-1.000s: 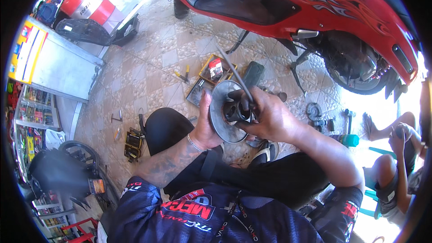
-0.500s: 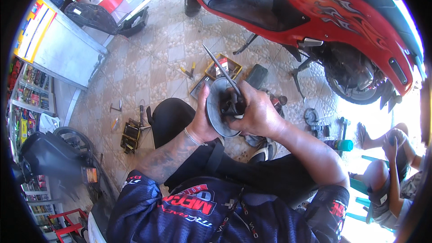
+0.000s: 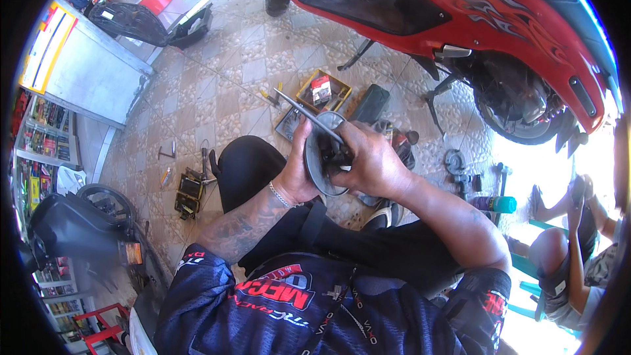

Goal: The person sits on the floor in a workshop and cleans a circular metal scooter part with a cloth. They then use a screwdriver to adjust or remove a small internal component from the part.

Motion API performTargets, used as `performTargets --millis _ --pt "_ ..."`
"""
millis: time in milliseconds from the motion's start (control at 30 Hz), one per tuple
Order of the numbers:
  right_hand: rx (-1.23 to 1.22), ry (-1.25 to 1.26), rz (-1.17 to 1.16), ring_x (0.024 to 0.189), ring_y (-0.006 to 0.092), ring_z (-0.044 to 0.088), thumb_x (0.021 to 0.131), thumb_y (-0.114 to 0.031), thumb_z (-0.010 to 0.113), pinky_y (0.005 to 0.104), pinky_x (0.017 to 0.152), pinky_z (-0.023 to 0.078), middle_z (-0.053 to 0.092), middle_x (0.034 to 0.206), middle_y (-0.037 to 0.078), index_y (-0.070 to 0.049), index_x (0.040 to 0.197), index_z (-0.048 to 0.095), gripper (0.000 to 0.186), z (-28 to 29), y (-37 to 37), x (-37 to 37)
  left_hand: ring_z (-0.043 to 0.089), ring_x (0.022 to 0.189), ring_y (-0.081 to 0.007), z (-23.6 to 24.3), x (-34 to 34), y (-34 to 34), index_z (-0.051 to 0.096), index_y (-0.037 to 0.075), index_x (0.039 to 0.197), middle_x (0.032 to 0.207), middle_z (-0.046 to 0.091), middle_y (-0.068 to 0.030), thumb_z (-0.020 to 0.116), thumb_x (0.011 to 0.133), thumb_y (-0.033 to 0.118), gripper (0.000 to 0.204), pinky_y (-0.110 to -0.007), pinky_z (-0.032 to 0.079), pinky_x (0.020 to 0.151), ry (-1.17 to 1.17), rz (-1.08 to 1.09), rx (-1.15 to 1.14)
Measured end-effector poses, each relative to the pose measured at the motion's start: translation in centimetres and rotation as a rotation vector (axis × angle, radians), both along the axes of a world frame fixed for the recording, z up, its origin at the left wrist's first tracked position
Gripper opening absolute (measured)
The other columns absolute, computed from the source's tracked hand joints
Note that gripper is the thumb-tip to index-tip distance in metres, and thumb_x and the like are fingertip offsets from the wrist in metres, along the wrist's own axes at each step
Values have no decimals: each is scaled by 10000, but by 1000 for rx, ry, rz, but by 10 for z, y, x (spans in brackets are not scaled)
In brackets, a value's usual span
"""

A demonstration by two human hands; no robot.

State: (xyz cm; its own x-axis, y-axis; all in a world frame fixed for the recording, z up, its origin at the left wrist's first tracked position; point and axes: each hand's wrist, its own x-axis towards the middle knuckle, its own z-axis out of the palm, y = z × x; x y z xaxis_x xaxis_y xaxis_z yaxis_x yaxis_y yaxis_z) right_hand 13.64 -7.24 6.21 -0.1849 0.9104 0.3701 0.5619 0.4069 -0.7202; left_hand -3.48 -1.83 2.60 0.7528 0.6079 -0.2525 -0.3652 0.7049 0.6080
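In front of my knees, my left hand [image 3: 296, 174] is wrapped around the outside of a round, dish-shaped grey metal part [image 3: 315, 172]. My right hand [image 3: 376, 161] is closed at its right side, thumb and fingers reaching into the hollow, where dark pieces show only partly. From beside the right hand a long, tapered grey metal bar [image 3: 299, 108] slants out to the upper left, across the dish's far rim. Its near end is hidden by the fingers, so its kind is unclear.
Beyond my hands lie a yellow tray [image 3: 338, 96] with a red box, and a dark green case [image 3: 373, 103]. A red scooter [image 3: 420, 33] stands far right. Tools and a small case [image 3: 188, 194] lie left. A teal-capped can [image 3: 503, 204] and a seated person [image 3: 568, 256] are at right.
The bar has swung lower and further left, and the dish has turned more edge-on. Both hands keep hold, the right shifting slightly left. The whole view has shifted a little.
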Motion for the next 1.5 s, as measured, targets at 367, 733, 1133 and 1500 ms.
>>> performTargets --millis 367,733,1133,1500 --pt "-337 82 -125 833 247 712 651 -121 880 368 784 561 704 918 143 -15 1092 614 526 48 -20 23 502 1395 -251 14 5 -1 363 79 1572 1517 498 -135 278 935 862 1013 -412 443 1145 -110 -247 216" --pt "-313 176 -544 832 119 702 701 -36 814 300 761 568 720 918 59 -29 1099 641 434 92 -123 68 361 1475 -296 74 54 -21 26 177 1667 1653 211 -156 940 692 535 1384 -440 421 1131 -41 -398 690" --pt "-279 335 -540 961 125 722 725 24 815 300 847 592 740 1031 88 11 1133 624 450 45 -145 62 434 1409 -478 121 85 -16 479 83 1437 1591 297 -275 946 565 603 1117 -519 431 1130 417 -543 1940" --pt "-74 375 -581 844 329 692 635 -76 846 392 708 570 641 998 159 -28 1023 619 453 24 -136 65 474 1399 -415 142 115 -10 682 72 1250 1544 435 -240 991 498 509 923 -474 446 1120 509 -828 1934"
